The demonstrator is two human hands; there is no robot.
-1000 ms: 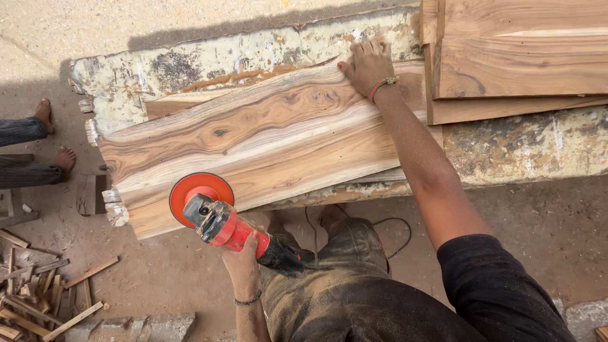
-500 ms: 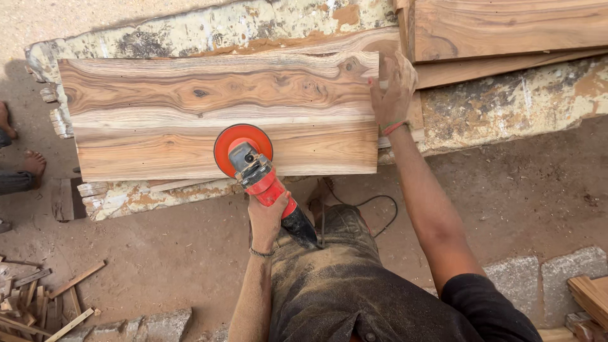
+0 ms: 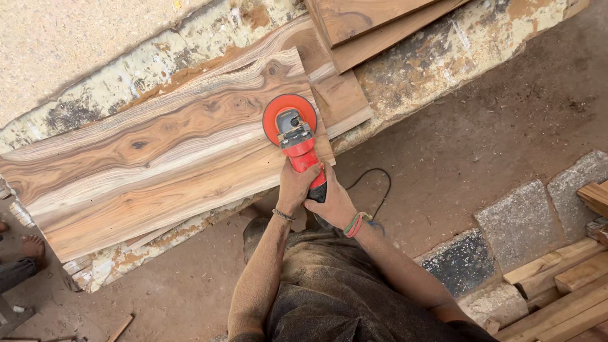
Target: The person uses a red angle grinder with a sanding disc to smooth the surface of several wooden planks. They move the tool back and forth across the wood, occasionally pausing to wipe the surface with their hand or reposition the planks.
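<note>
Head view: both hands close on the red angle grinder (image 3: 303,152); the left hand (image 3: 296,187) wraps its grip around the red body just behind the head, fingers pressed tight around it; the right hand (image 3: 334,204) clasps the black rear handle, touching the left hand. The orange sanding disc (image 3: 289,119) lies on the top plank (image 3: 158,152) near its right end, close to the near right corner; whether it spins cannot be told.

Risks, as judged: the disc sits near the plank's end and edge; a tilt there could let the rim dig in and gouge the face, or catch the corner and kick the tool toward the person; the plank shows no clamp and rests loosely on another board (image 3: 342,95) and on the worn, paint-flaked workbench (image 3: 430,63), so side pressure could slide it; the black cord (image 3: 373,183) loops on the dirt floor (image 3: 494,126) near the person's legs and could snag.

The plank is long, flat and smooth-looking, with strong dark-brown swirling grain, small knots and a pale band along its length; it lies aslant across the workbench, overhanging the near edge. More planks (image 3: 373,19) lie stacked at the far right end; a bystander's bare foot (image 3: 31,246) shows at the left.
</note>
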